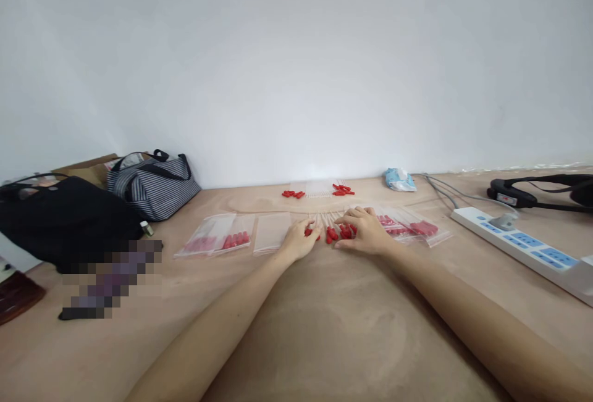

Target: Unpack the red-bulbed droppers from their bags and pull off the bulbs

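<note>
The left hand (301, 239) and right hand (364, 232) curl around red pieces (332, 234); whether either grips, I can't tell. The pieces between, at the left's three o'clock, look light, stiff, slick: pinch mid-length. At nine, a limp clear bag (272, 233).

readable text: 0 | small label (506, 199) on black headset (532, 180) — red mark, too small to read

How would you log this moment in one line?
left hand: at red pieces; right hand: at red pieces; plastic bags: both sides
</note>
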Action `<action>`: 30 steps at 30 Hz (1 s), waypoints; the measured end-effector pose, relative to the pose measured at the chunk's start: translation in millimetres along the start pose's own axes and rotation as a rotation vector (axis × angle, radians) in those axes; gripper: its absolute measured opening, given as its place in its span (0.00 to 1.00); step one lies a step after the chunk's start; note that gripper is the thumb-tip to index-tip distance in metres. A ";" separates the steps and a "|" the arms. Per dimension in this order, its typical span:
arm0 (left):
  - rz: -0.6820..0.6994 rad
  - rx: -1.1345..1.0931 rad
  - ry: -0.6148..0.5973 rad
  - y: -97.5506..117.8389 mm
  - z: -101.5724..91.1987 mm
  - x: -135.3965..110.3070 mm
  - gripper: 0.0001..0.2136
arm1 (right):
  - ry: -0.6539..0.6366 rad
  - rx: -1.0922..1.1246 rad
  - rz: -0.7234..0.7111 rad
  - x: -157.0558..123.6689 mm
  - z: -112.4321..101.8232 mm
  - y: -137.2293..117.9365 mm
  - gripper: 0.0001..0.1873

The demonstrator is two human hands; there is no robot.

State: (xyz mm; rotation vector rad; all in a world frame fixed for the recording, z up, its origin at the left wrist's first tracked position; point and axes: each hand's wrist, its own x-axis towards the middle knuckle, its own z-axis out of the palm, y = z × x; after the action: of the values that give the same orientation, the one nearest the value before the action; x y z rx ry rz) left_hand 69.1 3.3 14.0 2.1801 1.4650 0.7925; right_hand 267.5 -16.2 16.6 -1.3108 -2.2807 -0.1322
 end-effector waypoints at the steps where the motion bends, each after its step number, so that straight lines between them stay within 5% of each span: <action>1: -0.007 0.004 0.000 -0.4 -0.8 -1.1 0.19 | -0.031 0.009 -0.014 0.0 -4.3 5.1 0.28; 6: 0.027 0.005 -0.088 -1.9 -9.5 -5.7 0.28 | -0.227 0.023 0.000 -1.1 -20.3 29.5 0.27; 11: 0.033 -0.040 -0.107 -5.5 -14.2 -1.0 0.24 | -0.292 0.101 0.050 -1.4 -21.6 39.4 0.20; 19: 0.041 -0.103 0.008 -2.2 -6.6 3.2 0.10 | -0.196 0.349 0.153 3.3 -15.3 34.7 0.14; 24: 0.120 -0.079 0.026 4.2 -1.0 -4.3 0.07 | -0.270 0.454 0.153 2.4 -11.0 30.0 0.13; 30: 0.233 -0.026 -0.028 9.2 4.2 -7.9 0.18 | -0.188 0.359 0.126 -0.7 -8.1 32.4 0.21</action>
State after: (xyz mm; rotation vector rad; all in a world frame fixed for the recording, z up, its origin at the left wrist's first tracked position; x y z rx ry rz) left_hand 76.0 -7.5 14.5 2.3604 1.1949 0.8478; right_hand 297.8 -2.2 18.1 -1.3106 -2.2289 0.4407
